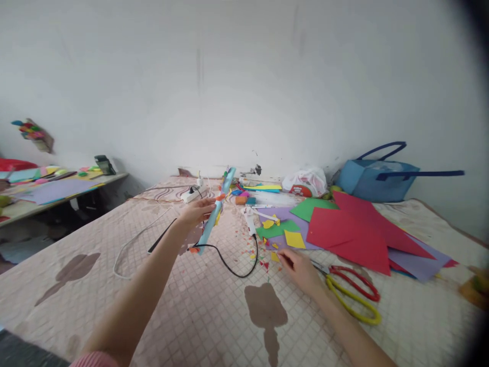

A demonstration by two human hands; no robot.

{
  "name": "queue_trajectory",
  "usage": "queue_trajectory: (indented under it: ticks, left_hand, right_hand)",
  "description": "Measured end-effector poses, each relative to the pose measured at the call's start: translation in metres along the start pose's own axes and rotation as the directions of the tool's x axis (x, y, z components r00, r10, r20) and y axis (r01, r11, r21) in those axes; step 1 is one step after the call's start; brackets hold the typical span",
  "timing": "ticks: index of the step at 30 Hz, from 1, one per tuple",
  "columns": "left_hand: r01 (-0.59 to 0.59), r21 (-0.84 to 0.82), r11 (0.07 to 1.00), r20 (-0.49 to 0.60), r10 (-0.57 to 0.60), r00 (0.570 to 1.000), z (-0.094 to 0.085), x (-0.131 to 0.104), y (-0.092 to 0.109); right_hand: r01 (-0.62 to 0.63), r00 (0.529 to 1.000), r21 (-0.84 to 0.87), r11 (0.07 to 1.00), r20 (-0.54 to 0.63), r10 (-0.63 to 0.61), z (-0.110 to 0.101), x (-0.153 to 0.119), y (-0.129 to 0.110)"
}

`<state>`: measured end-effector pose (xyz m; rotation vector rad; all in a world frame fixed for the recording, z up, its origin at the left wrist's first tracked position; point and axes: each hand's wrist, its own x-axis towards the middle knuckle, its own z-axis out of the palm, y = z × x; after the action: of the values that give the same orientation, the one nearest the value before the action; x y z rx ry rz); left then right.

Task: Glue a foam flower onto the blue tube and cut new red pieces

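Note:
My left hand (196, 211) is closed around a long light-blue strip (208, 228), which slants up and away from me and carries small orange pieces. My right hand (301, 269) rests low over the table, thumb and fingers pinched at a small yellow paper piece (274, 257). Just beyond it lies a larger yellow paper square (294, 239). Between my hands is a white glue gun (250, 223) with a black cable (240, 276) looping toward me. Scissors (351, 290) with red and yellow handles lie by my right wrist.
Red paper sheets (351, 234) and green paper (313, 208) spread to the right. Behind them stand a blue bag (378, 179) and a white plastic bag (305, 181). A power strip (193, 193) sits at the back, with a white cord (121, 255) at left. Paper scraps litter the middle.

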<state>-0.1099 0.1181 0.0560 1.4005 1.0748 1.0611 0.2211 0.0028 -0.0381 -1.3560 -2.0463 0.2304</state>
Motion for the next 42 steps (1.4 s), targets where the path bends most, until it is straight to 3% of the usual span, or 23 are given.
queue_trajectory:
  ticks: [6, 11, 17, 22, 26, 32, 36, 42]
  left_hand:
    - [-0.076, -0.099, 0.992, -0.020, 0.074, 0.997, 0.000, 0.000, 0.015]
    - [-0.183, -0.132, 0.974, -0.174, 0.159, 0.972, 0.002, 0.006, 0.029]
    - [-0.246, -0.108, 0.963, -0.321, 0.200, 0.926, 0.007, 0.015, 0.029]
    - [-0.219, -0.101, 0.971, -0.335, 0.174, 0.926, 0.003, 0.013, 0.026]
    - [-0.194, -0.087, 0.977, -0.321, 0.157, 0.934, 0.001, 0.011, 0.024]
    - [-0.163, -0.063, 0.985, -0.321, 0.134, 0.937, 0.001, 0.012, 0.017]
    - [-0.133, -0.054, 0.990, -0.312, 0.110, 0.944, 0.003, 0.015, 0.013]
    - [-0.127, -0.073, 0.989, -0.333, 0.096, 0.938, 0.002, 0.018, 0.025]
  right_hand:
    - [0.013, 1.000, -0.013, 1.000, -0.002, -0.013, 0.003, 0.000, 0.002]
    - [0.007, 1.000, -0.020, 1.000, 0.013, -0.007, 0.005, 0.000, 0.003]
    - [-0.005, 1.000, 0.055, 0.998, -0.006, 0.005, 0.004, -0.001, 0.001]
    - [-0.021, 1.000, 0.230, 0.973, -0.006, 0.023, 0.019, 0.013, -0.034]
    - [0.052, 0.995, 0.270, 0.961, 0.063, -0.071, 0.049, 0.046, -0.081]
    - [-0.053, 0.995, 0.286, 0.957, 0.093, 0.027, 0.095, 0.085, -0.116]
    - [-0.043, 0.996, 0.358, 0.933, 0.093, 0.011, 0.094, 0.089, -0.123]
    - [0.087, 0.974, 0.443, 0.892, 0.150, -0.169, 0.077, 0.072, -0.132]
